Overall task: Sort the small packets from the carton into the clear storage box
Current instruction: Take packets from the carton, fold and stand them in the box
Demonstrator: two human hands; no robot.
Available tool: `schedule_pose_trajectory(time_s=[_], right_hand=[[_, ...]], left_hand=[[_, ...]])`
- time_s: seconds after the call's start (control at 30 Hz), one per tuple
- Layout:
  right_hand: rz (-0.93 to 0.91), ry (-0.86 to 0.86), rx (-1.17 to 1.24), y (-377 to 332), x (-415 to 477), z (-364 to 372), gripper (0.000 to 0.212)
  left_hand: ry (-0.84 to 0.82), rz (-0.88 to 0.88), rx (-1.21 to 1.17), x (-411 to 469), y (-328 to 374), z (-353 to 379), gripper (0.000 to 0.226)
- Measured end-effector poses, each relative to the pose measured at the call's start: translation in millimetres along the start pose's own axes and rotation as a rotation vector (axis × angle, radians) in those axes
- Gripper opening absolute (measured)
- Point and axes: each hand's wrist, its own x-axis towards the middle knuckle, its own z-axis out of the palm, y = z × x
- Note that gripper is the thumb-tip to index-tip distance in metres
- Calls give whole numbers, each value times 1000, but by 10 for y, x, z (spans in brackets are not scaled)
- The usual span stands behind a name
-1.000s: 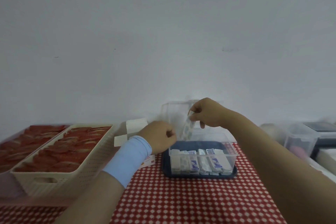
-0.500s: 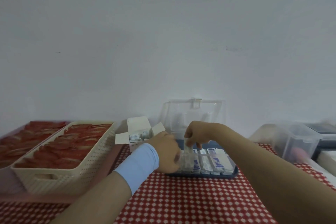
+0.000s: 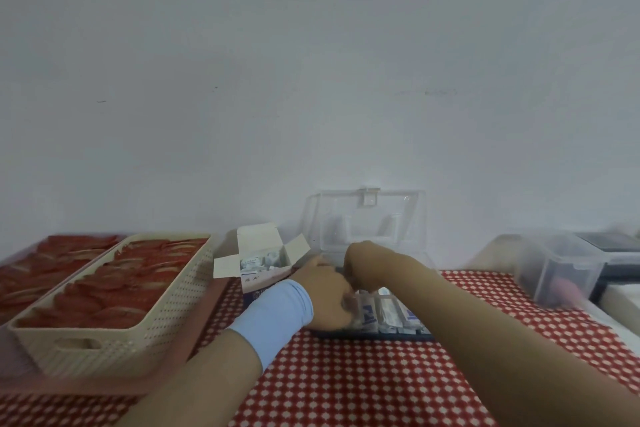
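The clear storage box (image 3: 408, 322) stands on a dark blue base, its lid (image 3: 370, 222) raised against the wall. A row of white and blue packets (image 3: 391, 314) stands inside it. Just left of it is the open white carton (image 3: 258, 253) with more packets (image 3: 256, 262) in it. My left hand (image 3: 323, 295), with a light blue wristband, curls round the box's left end. My right hand (image 3: 363, 262) reaches down into the box behind the left hand. Its fingertips are hidden, so no packet shows in them.
A cream perforated basket (image 3: 114, 340) full of red sachets sits at the left on a pink tray (image 3: 207, 315), with another load of red sachets (image 3: 34, 270) behind it. Blurred clear containers (image 3: 568, 270) stand at the right. A red checked cloth (image 3: 363, 385) covers the table.
My right hand has come down from above the box, where it pinched a packet, into the box. My left hand moved right onto the box's left end.
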Motion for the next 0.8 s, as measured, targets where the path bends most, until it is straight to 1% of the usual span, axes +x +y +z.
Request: schedule_pose_trajectory(time_s=[0.1,0.17,0.3,0.4,0.5,0.6,0.67,0.73,0.8], right_hand=[[10,78,7,43,16,-16,19],[-9,96,19,95,30,-23,13],[-93,36,106,142,-34,14,16],[-124,49,162,166,-130,-55,17],[-136,134,303,179,-238,-277,18],[-159,264,408,69,-317,-501,15],[-192,339,456,-96,-324,-587,14],[-247,383,469,-294,-310,-625,14],[-289,382,441,-500,-263,-604,16]], left_hand=[[-22,-6,2,-9,14,-41,42],[-37,-5,6,-21,31,-65,43],[4,16,-35,-68,47,-72,41],[70,-2,-179,-171,16,-156,29],[199,-11,-393,-305,-151,-260,34],[394,-101,-555,-464,-460,-364,22],[486,-204,-574,-558,-695,-401,20],[497,-312,-543,-626,-896,-384,21],[444,-412,-497,-689,-1049,-298,19]])
